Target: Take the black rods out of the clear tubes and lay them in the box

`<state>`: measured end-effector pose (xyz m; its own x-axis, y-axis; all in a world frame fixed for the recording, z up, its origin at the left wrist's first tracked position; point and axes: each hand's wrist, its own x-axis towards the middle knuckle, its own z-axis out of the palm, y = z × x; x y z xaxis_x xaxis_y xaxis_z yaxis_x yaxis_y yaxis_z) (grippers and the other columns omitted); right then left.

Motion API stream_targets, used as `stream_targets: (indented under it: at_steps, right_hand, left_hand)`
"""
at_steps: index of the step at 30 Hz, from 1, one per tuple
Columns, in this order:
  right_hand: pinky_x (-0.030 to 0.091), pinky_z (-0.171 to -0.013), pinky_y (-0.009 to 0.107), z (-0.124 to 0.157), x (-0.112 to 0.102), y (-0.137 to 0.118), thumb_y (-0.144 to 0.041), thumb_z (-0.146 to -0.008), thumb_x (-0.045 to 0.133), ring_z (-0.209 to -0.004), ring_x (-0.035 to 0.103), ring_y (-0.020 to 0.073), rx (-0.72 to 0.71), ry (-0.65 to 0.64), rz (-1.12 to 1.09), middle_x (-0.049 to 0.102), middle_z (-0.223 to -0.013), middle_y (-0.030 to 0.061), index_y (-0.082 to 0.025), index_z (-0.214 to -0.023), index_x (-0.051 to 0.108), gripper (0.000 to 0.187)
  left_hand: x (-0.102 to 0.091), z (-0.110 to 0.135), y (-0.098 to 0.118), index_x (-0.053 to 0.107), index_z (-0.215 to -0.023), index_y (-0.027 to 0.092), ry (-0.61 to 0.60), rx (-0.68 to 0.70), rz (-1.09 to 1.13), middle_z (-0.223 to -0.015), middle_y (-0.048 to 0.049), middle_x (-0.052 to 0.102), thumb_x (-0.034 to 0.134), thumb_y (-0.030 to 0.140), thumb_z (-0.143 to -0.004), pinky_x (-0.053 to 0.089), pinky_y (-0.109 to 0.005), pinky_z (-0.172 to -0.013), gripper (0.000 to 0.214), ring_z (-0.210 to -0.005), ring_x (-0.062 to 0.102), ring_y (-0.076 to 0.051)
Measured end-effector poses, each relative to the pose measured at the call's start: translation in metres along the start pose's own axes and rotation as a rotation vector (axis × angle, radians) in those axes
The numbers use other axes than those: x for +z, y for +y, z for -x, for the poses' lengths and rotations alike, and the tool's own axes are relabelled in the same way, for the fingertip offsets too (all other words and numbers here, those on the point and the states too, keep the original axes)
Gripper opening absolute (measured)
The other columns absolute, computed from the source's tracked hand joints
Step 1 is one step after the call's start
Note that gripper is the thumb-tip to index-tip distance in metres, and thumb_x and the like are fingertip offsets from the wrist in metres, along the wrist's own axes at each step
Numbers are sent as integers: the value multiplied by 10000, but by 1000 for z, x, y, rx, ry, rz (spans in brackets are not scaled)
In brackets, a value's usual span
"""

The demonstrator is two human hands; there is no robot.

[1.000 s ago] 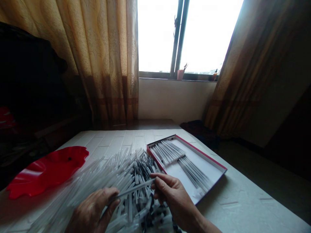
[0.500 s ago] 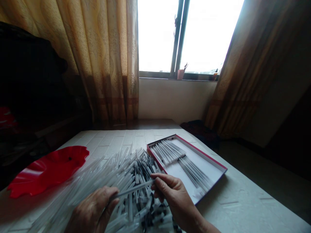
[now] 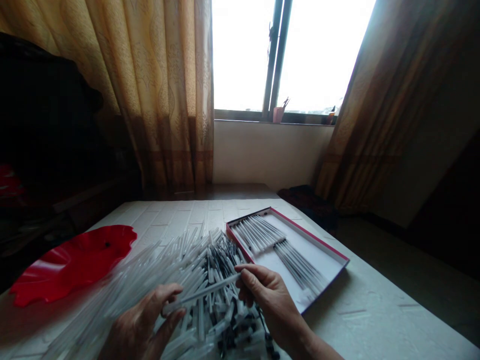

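Between thumb and fingertips, my right hand (image 3: 262,292) grips the right end of a slim translucent pen barrel (image 3: 210,289). The barrel slants down to the left, above a pile of parts. At its left end is my left hand (image 3: 150,320), thumb and forefinger parted around the barrel. Whether a curled finger there touches it, I cannot tell. Under and beyond both hands lies a large heap of clear pen barrels (image 3: 165,265), with dark-tipped pen parts (image 3: 221,255) on its right side. Behind my right hand, a shallow red-edged box (image 3: 318,255) holds two rows of pens (image 3: 258,234).
A red wavy-edged plastic dish (image 3: 75,262) stands on the left of the white brick-patterned table (image 3: 375,310). Behind the table are a window, patterned curtains (image 3: 168,100) and a small pink cup (image 3: 278,114) on the sill. Dark furniture stands at the left.
My left thumb and forefinger have loosened from their pinch and moved apart around the barrel's end. My right hand keeps its grip, shifted very slightly to the right.
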<state>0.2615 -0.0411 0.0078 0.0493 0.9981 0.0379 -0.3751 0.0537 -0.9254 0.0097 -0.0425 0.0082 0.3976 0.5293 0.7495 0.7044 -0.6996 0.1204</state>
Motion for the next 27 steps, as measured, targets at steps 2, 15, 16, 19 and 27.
stream_targets:
  at_steps: [2, 15, 16, 19, 27]
  right_hand:
    - [369, -421, 166, -1, -1, 1, -567, -595, 888, -459, 576, 79, 11, 12, -5, 688, -583, 7, -177, -805, 814, 449]
    - [366, -437, 186, 1, 2, -4, -564, -564, 899, -464, 564, 88, 23, 12, 3, 687, -562, 11, -172, -783, 816, 457]
    - [368, -441, 190, 1, 3, -4, -562, -568, 897, -467, 564, 91, 16, 8, 8, 686, -558, 11, -173, -784, 817, 452]
    - [378, -451, 199, 3, 4, -6, -551, -593, 890, -480, 570, 98, -5, -16, 31, 686, -557, 12, -179, -791, 821, 427]
    - [379, -452, 186, 0, -1, 0, -553, -647, 864, -494, 585, 93, 10, -21, 40, 689, -609, 10, -171, -834, 809, 429]
  left_hand:
    - [0, -2, 0, 566, -1060, 238, 8, 40, 12, -808, 6, 755, 399, 459, -1049, 553, -99, -588, 278, -613, 743, -90]
    - [-4, -5, 0, 627, -987, 241, 64, 32, -24, -765, 10, 780, 383, 495, -1043, 565, -119, -600, 357, -634, 772, -122]
    - [-4, -4, -1, 635, -975, 243, 64, 22, -3, -756, 13, 778, 389, 489, -1042, 562, -119, -591, 355, -622, 768, -121]
    - [-6, -2, 0, 648, -921, 254, 35, -52, 89, -682, 44, 747, 411, 470, -1038, 535, -112, -531, 341, -531, 729, -103]
    - [-4, 4, -4, 609, -1107, 268, 4, -173, 93, -739, 37, 737, 478, 605, -966, 532, -117, -524, 388, -526, 695, -98]
